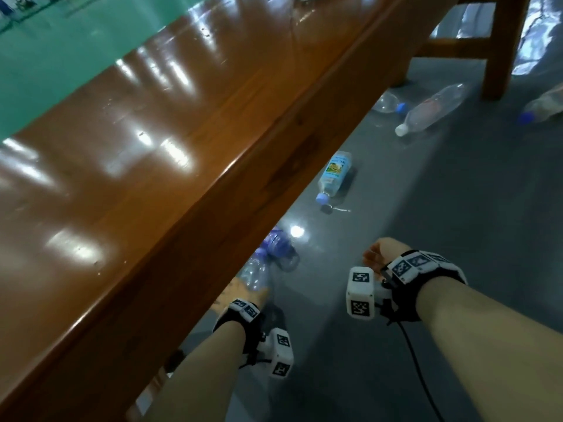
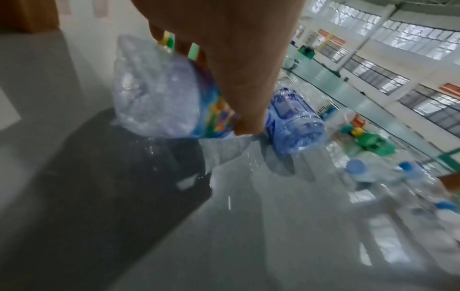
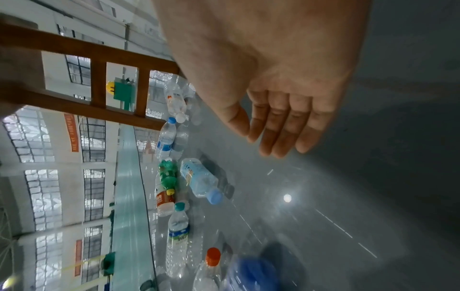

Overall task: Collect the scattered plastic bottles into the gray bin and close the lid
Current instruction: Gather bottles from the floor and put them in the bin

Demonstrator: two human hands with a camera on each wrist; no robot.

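My left hand (image 1: 240, 292) reaches under the wooden bench edge and grips a crumpled clear bottle (image 1: 254, 274). In the left wrist view its fingers (image 2: 236, 69) curl round that bottle (image 2: 159, 94), which has a colourful label and is held just above the floor. A blue-tinted bottle (image 2: 296, 122) lies right behind it, also visible from the head camera (image 1: 278, 243). My right hand (image 1: 376, 255) hovers open over the floor, fingers (image 3: 281, 128) straight and holding nothing. A blue-capped labelled bottle (image 1: 333, 175) lies ahead of it. The gray bin is not in view.
A long wooden bench (image 1: 152, 147) crosses the left side, with its leg (image 1: 502, 47) at the far right. More bottles lie near that leg: a white-capped one (image 1: 432, 109) and blue-capped ones (image 1: 388, 103) (image 1: 545, 108). Several bottles (image 3: 174, 196) lie in a row beside a glass rail.
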